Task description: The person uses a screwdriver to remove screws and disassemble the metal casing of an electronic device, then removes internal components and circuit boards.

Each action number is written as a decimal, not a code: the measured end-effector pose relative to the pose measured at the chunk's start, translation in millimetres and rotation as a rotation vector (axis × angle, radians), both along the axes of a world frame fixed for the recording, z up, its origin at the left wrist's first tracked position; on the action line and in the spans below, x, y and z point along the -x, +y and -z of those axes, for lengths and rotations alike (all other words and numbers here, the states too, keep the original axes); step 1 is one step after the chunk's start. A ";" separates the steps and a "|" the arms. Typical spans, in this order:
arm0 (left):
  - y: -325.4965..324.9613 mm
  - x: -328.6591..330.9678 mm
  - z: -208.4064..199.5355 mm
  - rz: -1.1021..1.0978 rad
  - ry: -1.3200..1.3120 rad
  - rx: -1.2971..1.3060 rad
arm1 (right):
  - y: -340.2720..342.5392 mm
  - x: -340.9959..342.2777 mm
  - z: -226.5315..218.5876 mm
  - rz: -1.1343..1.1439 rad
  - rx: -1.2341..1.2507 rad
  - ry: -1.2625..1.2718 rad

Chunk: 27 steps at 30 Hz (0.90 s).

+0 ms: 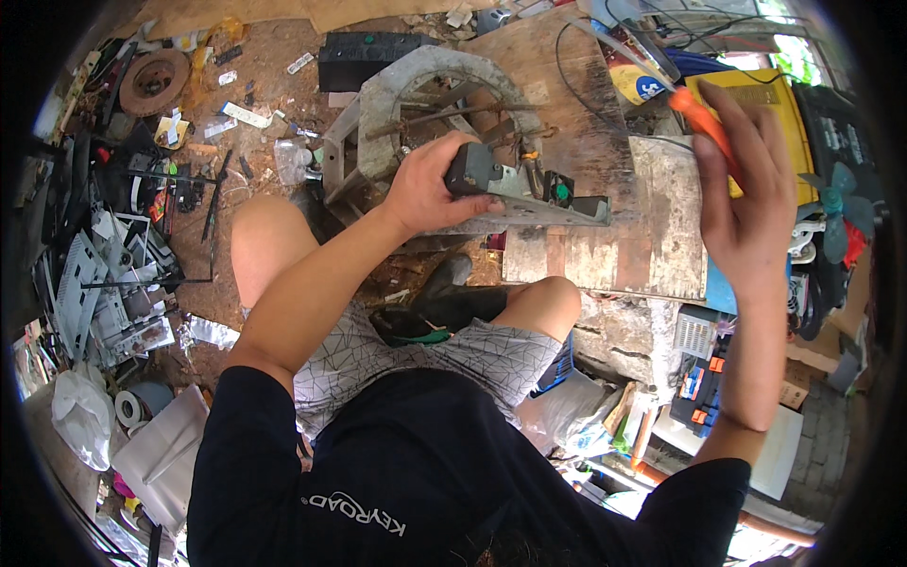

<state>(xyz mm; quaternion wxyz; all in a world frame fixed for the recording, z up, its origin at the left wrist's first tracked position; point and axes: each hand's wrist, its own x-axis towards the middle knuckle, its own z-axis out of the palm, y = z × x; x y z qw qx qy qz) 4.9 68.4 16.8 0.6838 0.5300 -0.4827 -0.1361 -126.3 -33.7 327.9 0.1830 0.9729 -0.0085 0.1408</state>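
Note:
My left hand (pixel 433 185) is closed on the black end of a grey metal bracket assembly (pixel 553 208), which carries a small green part. The assembly is held above the edge of a worn wooden board (pixel 590 113). Behind it stands a grey metal frame (pixel 376 118) with a large round opening. Raised at the right, my right hand (pixel 751 189) grips a screwdriver (pixel 699 118) by its orange handle. The screwdriver's shaft points up and left, clear of the bracket.
A yellow case (pixel 756 99) lies beyond my right hand, near a teal fan blade (pixel 835 210). Loose cables cross the far right. Scrap metal pieces (pixel 113 283) are heaped on the left, below a rusty disc (pixel 154 83). A black box (pixel 368 59) sits behind the frame.

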 end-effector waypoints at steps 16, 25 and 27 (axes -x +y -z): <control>0.0 9.4 15.4 -0.023 0.142 -0.066 | 84.3 144.7 179.1 0.568 -1.322 -0.493; -2.9 2.4 13.4 0.053 0.177 -0.023 | 42.8 202.5 230.9 0.695 -1.729 -1.004; -7.9 3.2 -2.8 0.033 0.250 0.019 | 40.8 210.5 234.0 0.790 -1.688 -1.042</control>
